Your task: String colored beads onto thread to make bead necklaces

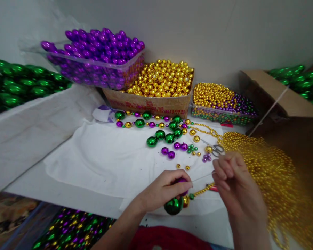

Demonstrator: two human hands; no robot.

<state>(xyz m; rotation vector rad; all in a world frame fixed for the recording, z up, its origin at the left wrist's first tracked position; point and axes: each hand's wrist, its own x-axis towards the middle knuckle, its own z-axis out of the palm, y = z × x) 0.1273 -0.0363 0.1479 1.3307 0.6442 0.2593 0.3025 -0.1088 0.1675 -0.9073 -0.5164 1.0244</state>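
My left hand (165, 189) is closed around a purple bead (183, 181) low in the middle. Below it hang a large green bead (173, 205) and a gold bead (185, 200) on the same strand. My right hand (231, 177) pinches a thin needle or wire (202, 178) that points left toward the purple bead. A short run of small gold beads (201, 191) leads from the strand toward my right hand. Loose green, purple and gold beads (169, 139) lie on the white cloth (106, 156) behind.
A finished bead strand (146, 119) lies at the cloth's far edge. Behind stand a tub of purple balls (99, 59), a box of gold balls (161, 80) and a tray of small beads (219, 100). A heap of gold strands (276, 173) and scissors (216, 149) lie right. Green balls (18, 85) fill the left.
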